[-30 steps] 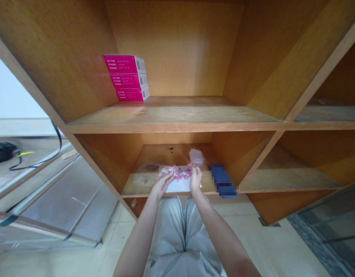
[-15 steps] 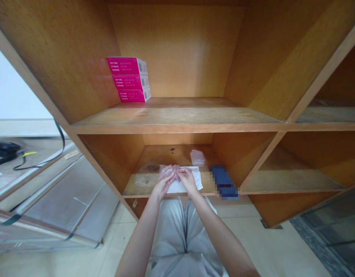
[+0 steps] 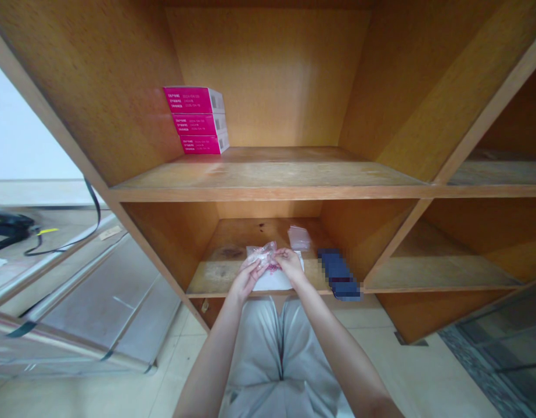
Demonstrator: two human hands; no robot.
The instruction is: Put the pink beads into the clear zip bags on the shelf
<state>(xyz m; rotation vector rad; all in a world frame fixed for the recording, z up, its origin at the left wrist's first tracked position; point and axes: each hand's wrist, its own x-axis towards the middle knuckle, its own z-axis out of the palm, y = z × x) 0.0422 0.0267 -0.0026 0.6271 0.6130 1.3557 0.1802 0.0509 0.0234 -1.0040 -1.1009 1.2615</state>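
A crinkled clear plastic bag (image 3: 263, 253) is between my hands, just above the lower shelf. My left hand (image 3: 245, 281) has its fingers closed on the bag's lower left side. At the bag's right edge, my right hand (image 3: 290, 265) pinches the plastic with its fingertips. Under both hands lies a white sheet (image 3: 272, 283), partly covered by them. Small pinkish-red bits (image 3: 273, 267) show below the bag; whether they lie on the sheet or are inside the plastic I cannot tell. Behind my right hand lie several flat clear bags (image 3: 299, 238).
A dark blue object, blurred out (image 3: 340, 276), lies at the shelf's right front edge. Pink boxes (image 3: 198, 122) are stacked on the upper shelf (image 3: 289, 168). Wooden dividers (image 3: 398, 247) bound the compartment. Wrapped panels (image 3: 97, 307) lean at the left, near a black cable (image 3: 93, 203).
The bag has risen and tipped slightly, moving a little away from me. My right hand has shifted right and up. Reddish bits now show below the bag.
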